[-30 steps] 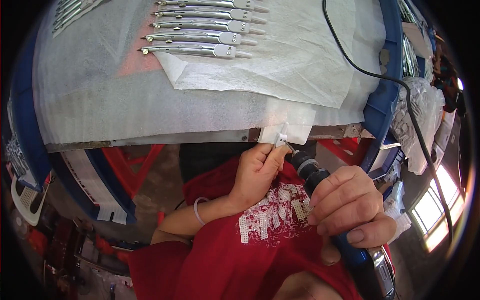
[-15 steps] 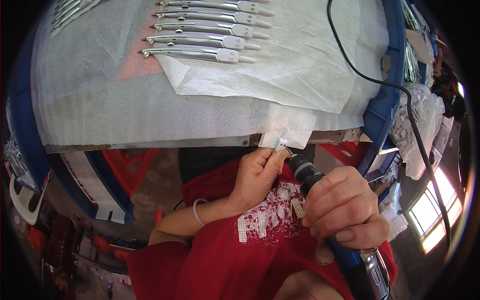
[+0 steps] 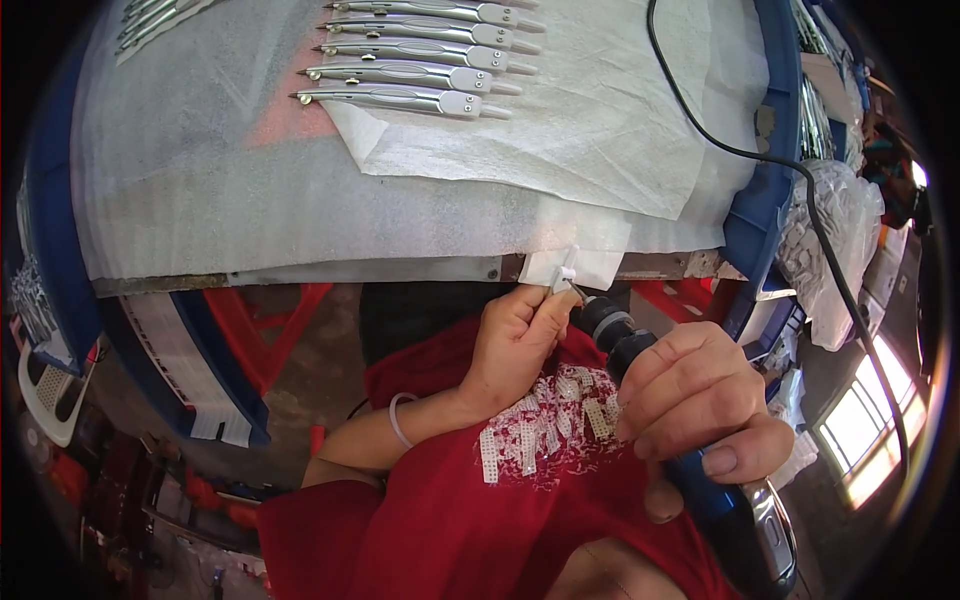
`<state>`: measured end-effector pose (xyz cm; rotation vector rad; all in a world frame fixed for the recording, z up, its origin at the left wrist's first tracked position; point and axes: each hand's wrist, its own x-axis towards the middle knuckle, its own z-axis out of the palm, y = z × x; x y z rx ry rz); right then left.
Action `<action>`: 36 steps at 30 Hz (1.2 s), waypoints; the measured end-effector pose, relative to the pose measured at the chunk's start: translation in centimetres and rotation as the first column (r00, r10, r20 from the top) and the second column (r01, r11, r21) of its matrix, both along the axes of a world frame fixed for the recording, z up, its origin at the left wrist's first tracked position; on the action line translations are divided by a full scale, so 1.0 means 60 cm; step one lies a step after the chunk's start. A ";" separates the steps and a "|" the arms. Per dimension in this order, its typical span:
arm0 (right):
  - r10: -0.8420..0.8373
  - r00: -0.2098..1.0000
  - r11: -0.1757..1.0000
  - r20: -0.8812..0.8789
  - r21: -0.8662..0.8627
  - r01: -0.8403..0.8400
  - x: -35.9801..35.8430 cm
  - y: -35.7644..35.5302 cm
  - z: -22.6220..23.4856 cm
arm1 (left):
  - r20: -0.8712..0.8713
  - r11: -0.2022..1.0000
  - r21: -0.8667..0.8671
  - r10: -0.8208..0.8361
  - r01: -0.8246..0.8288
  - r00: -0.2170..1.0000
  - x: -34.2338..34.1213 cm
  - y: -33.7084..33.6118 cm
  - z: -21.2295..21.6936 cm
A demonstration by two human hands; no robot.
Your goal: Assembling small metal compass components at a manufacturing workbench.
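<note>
My left hand (image 3: 515, 340) is closed at the table's front edge. Between its thumb and fingers is a small white plastic part (image 3: 563, 283) with a thin stem pointing away from me; the rest of it is hidden. My right hand (image 3: 705, 400) wraps round a blue and black electric screwdriver (image 3: 715, 500). The tool slants up to the left, and its thin bit ends right by the white part; whether it touches cannot be made out. On the table, silver drawing compasses (image 3: 390, 97) lie side by side in a row, their pale stems to the right.
White foam sheeting (image 3: 300, 215) covers the table, with a white piece (image 3: 610, 250) at the front edge. A black cable (image 3: 690, 110) runs across the right side. Blue crates (image 3: 765, 200) flank the table. A plastic bag of parts (image 3: 830, 240) sits far right.
The white part has tipped slightly in my left fingers. My right hand and the screwdriver have shifted a little to the right, the bit staying close to the part.
</note>
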<state>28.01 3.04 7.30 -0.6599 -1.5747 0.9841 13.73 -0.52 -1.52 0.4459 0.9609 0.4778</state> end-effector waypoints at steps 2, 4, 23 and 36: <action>0.017 1.000 1.000 -0.002 -0.014 -0.017 0.001 0.001 0.003 | 0.006 1.000 -0.010 0.003 -0.003 1.000 0.001 0.001 0.001; 0.036 0.999 0.999 -0.006 -0.027 -0.036 0.001 0.002 0.003 | 0.027 1.000 -0.029 0.007 -0.006 1.000 0.001 0.003 0.002; 0.003 1.000 0.999 -0.006 0.039 -0.003 -0.010 0.001 -0.005 | 0.027 0.999 0.039 -0.025 0.024 0.999 -0.001 -0.008 -0.011; -0.002 1.000 1.000 0.007 0.011 0.002 0.003 -0.005 -0.002 | 0.042 1.000 -0.023 0.003 -0.002 0.999 -0.002 0.002 0.000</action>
